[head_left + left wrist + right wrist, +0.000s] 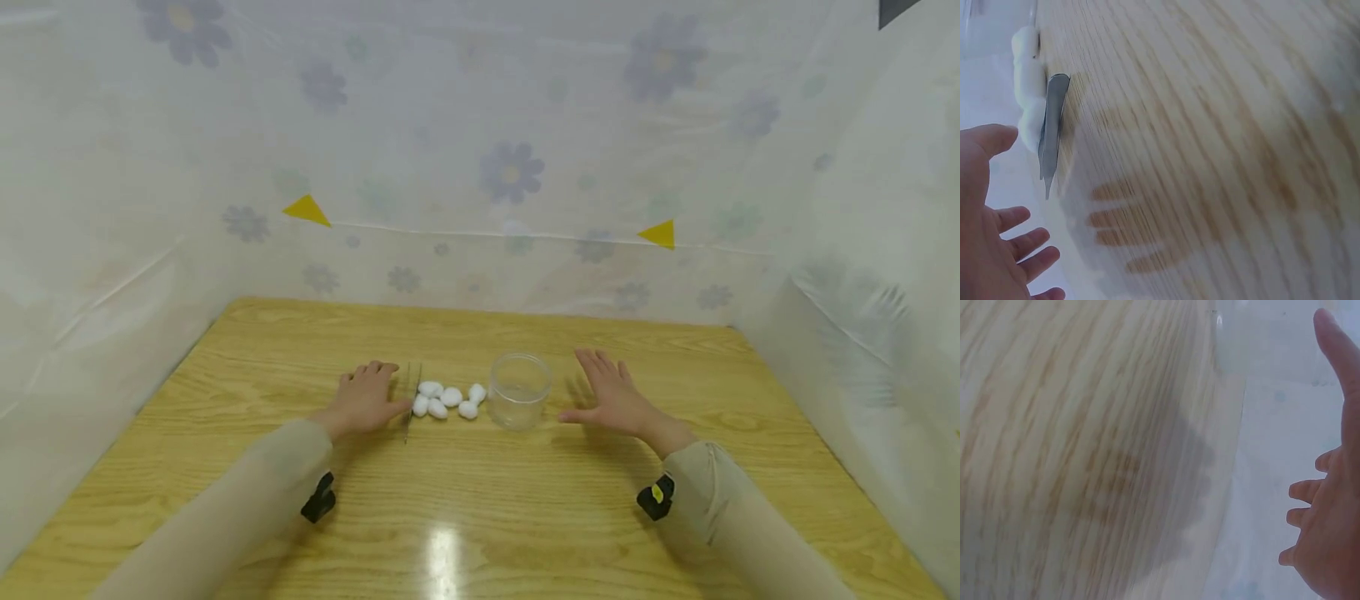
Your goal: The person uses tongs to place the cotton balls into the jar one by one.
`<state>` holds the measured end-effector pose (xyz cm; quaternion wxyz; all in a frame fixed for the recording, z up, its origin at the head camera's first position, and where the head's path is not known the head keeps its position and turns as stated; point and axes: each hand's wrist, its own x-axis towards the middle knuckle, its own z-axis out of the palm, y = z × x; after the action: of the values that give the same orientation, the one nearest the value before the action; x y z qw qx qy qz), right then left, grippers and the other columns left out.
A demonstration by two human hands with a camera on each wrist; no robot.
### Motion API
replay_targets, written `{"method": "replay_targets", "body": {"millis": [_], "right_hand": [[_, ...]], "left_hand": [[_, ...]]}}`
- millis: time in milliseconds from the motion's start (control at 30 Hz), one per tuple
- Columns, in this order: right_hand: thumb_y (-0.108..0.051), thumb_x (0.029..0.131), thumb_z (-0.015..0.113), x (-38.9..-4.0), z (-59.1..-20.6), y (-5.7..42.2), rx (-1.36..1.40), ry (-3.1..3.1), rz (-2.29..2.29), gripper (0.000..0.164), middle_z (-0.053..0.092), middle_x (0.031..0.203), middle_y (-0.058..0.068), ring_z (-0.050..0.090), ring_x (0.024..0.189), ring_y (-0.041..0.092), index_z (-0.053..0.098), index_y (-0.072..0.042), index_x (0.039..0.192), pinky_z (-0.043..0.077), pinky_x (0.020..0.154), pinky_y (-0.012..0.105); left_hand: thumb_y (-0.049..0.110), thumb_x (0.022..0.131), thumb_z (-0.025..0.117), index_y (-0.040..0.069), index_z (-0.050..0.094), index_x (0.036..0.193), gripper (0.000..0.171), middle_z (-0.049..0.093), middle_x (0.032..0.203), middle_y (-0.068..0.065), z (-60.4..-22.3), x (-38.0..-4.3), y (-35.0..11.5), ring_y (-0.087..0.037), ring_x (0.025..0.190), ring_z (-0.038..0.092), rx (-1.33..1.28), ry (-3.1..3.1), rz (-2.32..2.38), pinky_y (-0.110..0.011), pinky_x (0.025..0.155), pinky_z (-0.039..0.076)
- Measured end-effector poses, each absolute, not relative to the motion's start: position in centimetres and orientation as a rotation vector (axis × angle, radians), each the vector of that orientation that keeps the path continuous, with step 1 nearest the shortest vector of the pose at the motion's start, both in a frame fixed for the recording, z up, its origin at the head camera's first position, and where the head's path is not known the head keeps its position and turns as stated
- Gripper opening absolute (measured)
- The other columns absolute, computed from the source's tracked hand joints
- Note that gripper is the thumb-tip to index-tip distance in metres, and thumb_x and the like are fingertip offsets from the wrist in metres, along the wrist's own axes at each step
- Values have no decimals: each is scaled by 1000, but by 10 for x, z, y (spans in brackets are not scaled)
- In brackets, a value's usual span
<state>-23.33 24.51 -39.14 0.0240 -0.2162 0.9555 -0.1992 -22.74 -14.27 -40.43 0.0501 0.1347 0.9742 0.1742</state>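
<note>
Metal tweezers (1054, 122) lie on the table beside several white cotton balls (438, 408). My left hand (363, 400) hovers just left of the tweezers, fingers spread and holding nothing; in the left wrist view its thumb points toward them. Right of the cotton balls stands a clear round jar (519, 392) with an open top. My right hand (611, 396) is held to the right of the jar, thumb apart from the fingers, with nothing in it. In the right wrist view the jar (1266, 350) shows only in part, near the thumb.
The wood-grain table (480, 500) is bounded at the back and sides by pale flowered sheeting (420, 150). Two yellow triangles (306, 210) are on the back sheet. A black device (318, 498) is worn at each wrist.
</note>
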Motion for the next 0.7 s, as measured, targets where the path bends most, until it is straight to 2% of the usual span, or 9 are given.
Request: {"method": "replay_targets", "body": {"millis": [300, 533, 700], "right_hand": [[-49, 73, 75, -236, -394, 233, -686, 2934, -712, 109, 19, 152, 26, 10, 140, 48, 13, -1, 149, 1, 107, 68], [-44, 71, 79, -238, -396, 222, -721, 2938, -754, 108, 25, 150, 26, 21, 138, 45, 17, 1, 148, 7, 109, 66], [-38, 70, 81, -240, -397, 213, -750, 2933, -786, 107, 28, 149, 25, 26, 137, 43, 18, 4, 147, 9, 109, 66]], "left_hand": [[41, 93, 52, -2, 40, 137, 63, 44, 135, -26, -405, -231, -134, -45, 125, 39, 337, 2913, 563, -64, 100, 29], [37, 94, 51, -7, 43, 131, 58, 50, 127, -27, -401, -232, -123, -43, 116, 48, 225, 2912, 620, -55, 94, 41], [38, 92, 53, -7, 45, 128, 58, 54, 122, -26, -402, -235, -120, -41, 110, 53, 114, 2908, 649, -52, 87, 46]]}}
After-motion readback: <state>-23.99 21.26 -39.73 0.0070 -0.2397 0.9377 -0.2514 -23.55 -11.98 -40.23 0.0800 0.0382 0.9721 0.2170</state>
